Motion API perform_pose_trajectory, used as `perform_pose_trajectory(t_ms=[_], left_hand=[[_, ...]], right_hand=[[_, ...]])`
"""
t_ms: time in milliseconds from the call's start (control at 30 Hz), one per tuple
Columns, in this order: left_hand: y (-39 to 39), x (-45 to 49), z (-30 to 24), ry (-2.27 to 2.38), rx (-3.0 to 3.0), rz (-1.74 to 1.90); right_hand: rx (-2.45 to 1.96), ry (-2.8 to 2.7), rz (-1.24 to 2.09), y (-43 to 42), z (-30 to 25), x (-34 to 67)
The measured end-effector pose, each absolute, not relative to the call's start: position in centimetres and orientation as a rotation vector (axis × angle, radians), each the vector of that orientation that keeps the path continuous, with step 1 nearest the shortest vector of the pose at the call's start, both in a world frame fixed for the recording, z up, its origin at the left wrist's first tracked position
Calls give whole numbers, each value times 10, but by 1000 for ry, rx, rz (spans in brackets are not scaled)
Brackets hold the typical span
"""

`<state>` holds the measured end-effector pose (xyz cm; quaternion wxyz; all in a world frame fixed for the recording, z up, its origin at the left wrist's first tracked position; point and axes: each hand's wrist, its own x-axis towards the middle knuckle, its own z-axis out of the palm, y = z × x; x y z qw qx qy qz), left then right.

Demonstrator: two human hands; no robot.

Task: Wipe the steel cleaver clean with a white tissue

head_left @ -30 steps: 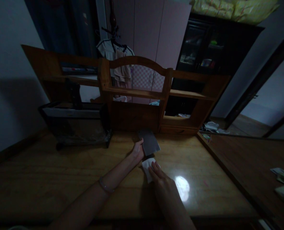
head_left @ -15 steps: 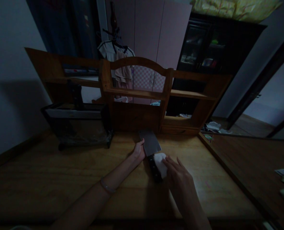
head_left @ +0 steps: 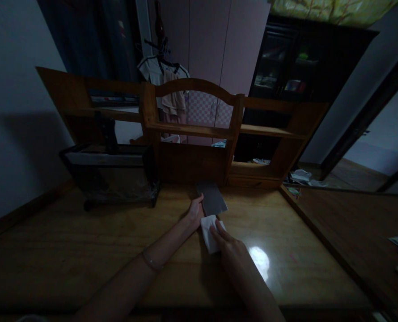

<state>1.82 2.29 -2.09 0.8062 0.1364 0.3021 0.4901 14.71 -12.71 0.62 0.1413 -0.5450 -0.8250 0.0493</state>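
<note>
A cleaver with a broad grey blade is held over the wooden desk, its blade pointing away from me. My left hand grips it at the blade's left edge, thumb on top and the other fingers underneath. A folded white tissue lies over the dark handle and covers most of it. My right hand presses the tissue against the handle, with the fingers on top. Whether the right thumb wraps below is hidden.
The wooden desk has a shelf unit along its back. A dark glass-sided box stands at the left. Beyond the shelf are a pink wardrobe and a black cabinet. Light glares off the desktop at right.
My right hand has moved left with the tissue, from beside the handle to on top of it. The left hand and the cleaver are nearly where they were.
</note>
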Motion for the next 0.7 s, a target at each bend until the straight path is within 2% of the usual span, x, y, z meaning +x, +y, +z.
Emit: perform_pose_trajectory(t_ms=[400,700], left_hand=[[27,22,-21,647,280,1138],[26,21,-22,615,261,1140]], right_hand=[[-1526,-2556,46,-154,-10,172],[-1779,-2482,172,-159,18,164]])
